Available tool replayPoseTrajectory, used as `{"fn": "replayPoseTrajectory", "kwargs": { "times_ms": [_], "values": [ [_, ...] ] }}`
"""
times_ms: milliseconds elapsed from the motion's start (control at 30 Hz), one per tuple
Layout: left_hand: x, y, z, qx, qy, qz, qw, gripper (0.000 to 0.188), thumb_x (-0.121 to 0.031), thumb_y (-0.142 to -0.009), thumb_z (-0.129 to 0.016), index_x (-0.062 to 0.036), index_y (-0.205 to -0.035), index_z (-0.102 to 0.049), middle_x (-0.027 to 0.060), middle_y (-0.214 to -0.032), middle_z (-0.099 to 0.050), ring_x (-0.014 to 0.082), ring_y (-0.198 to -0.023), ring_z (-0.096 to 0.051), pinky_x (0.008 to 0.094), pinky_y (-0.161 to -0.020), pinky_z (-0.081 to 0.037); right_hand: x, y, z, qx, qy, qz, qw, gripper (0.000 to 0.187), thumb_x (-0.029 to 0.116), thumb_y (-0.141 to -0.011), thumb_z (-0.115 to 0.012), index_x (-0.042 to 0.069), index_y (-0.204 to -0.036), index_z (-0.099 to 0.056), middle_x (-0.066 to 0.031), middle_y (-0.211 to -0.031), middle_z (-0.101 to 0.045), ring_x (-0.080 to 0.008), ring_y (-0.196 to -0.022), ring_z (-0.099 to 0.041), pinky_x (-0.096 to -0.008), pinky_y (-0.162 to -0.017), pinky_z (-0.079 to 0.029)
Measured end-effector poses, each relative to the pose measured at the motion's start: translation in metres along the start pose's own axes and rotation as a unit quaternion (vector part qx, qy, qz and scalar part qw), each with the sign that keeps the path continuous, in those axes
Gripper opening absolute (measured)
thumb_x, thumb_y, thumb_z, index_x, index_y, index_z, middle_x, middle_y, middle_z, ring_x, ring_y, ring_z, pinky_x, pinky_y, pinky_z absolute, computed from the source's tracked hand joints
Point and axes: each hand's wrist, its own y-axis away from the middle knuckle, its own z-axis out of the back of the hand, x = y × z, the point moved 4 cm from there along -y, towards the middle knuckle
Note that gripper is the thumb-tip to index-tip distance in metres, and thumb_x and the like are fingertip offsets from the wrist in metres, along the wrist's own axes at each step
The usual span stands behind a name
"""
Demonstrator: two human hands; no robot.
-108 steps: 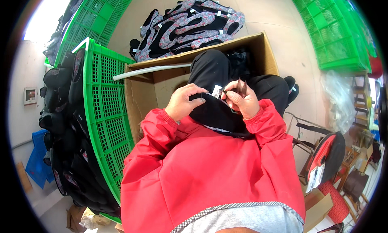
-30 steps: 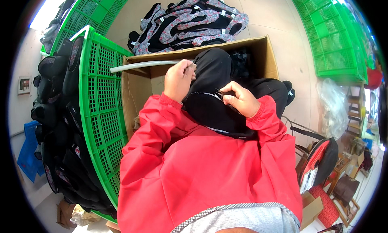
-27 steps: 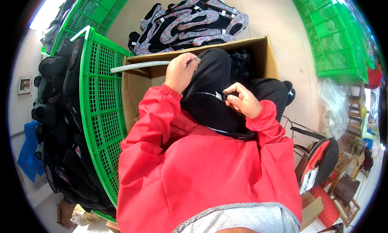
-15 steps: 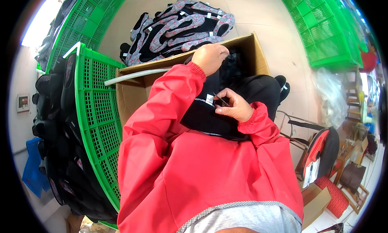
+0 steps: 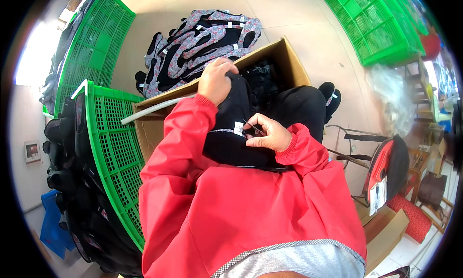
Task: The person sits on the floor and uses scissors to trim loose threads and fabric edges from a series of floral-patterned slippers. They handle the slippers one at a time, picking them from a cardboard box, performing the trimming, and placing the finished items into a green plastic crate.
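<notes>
A black cloth piece [image 5: 230, 150] with a thin pale seam lies across my lap, its upper part raised at the near side of a cardboard box. My left hand [image 5: 215, 82] is closed on its upper end, the fingertips partly turned away. Sewn at the seam is a small white tag [image 5: 238, 128]. Close to the right of this tag, my right hand [image 5: 272, 135] is closed around small dark thread snips [image 5: 254, 127], their tip pointing at the tag. Whether the blades touch the cloth I cannot tell.
The cardboard box [image 5: 295, 61] holds dark crumpled material. Beyond it lies a pile of floral and black padded pieces [image 5: 202, 49]. A green crate [image 5: 113, 148] stands at left beside a pale tube [image 5: 156, 107]; more green crates [image 5: 376, 32] stand far right. Two black pieces [image 5: 329, 97] lie right.
My left hand has moved left and nearer, bringing the cloth's upper end into view. My right hand stays by the tag with the snips. The whole view has shifted slightly.
</notes>
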Motion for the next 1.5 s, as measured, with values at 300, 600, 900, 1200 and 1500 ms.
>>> {"fn": "replayPoseTrajectory", "kwargs": {
  "times_ms": [300,600,900,1200,1500],
  "values": [
    [-0.05,0.115,0.028,0.422,0.255,0.259,0.83,0.02,-0.007,-0.093,-0.057,0.0008,-0.11,-0.065,0.0054,-0.092,-0.067,0.0079,-0.085,-0.061,0.0249,-0.077,-0.05,0.013,0.016,-0.009,0.121,-0.05,-0.01,0.991,0.032,0.005,-0.086,-0.073,0.003,-0.111,-0.053,-0.0052,-0.098,-0.062,-0.0078,-0.084,-0.06,-0.0205,-0.075,-0.047],
    [-0.069,0.162,0.027,0.397,0.581,0.288,0.649,0.02,-0.022,-0.097,-0.061,-0.0018,-0.097,-0.059,-0.0002,-0.09,-0.057,0.006,-0.084,-0.051,0.0242,-0.075,-0.043,0.052,0.032,0.008,-0.031,-0.143,0.152,0.978,0.016,0.001,-0.09,-0.062,0.0,-0.104,-0.055,-0.0098,-0.085,-0.061,-0.0105,-0.065,-0.057,-0.0208,-0.059,-0.045],
    [-0.072,0.112,0.071,-0.076,0.57,0.304,0.76,0.005,0.002,-0.092,-0.061,0.0002,-0.097,-0.06,0.0005,-0.09,-0.062,0.0056,-0.08,-0.058,0.0196,-0.075,-0.047,0.038,0.035,0.037,-0.129,-0.168,0.217,0.953,0.03,0.017,-0.091,-0.068,0.004,-0.114,-0.055,-0.0135,-0.101,-0.065,-0.0088,-0.061,-0.053,-0.0179,-0.049,-0.036],
    [-0.063,0.109,0.037,-0.184,0.3,0.237,0.906,0.013,0.006,-0.085,-0.067,0.0007,-0.088,-0.056,0.0002,-0.08,-0.053,0.0066,-0.069,-0.053,0.0213,-0.062,-0.045,0.016,0.01,0.007,-0.188,-0.04,0.144,0.971,0.054,0.021,-0.09,-0.071,-0.003,-0.132,-0.047,-0.0053,-0.117,-0.059,-0.012,-0.105,-0.057,-0.0255,-0.091,-0.045],
    [-0.092,0.064,-0.002,-0.177,0.408,0.203,0.872,0.023,0.001,-0.088,-0.063,0.0033,-0.11,-0.056,0.0081,-0.097,-0.063,0.0151,-0.089,-0.063,0.0281,-0.081,-0.051,0.017,0.022,0.019,-0.325,-0.059,0.296,0.896,0.041,0.006,-0.085,-0.072,-0.003,-0.121,-0.053,-0.0088,-0.116,-0.059,-0.0151,-0.103,-0.057,-0.0305,-0.092,-0.047]
  ]
}}
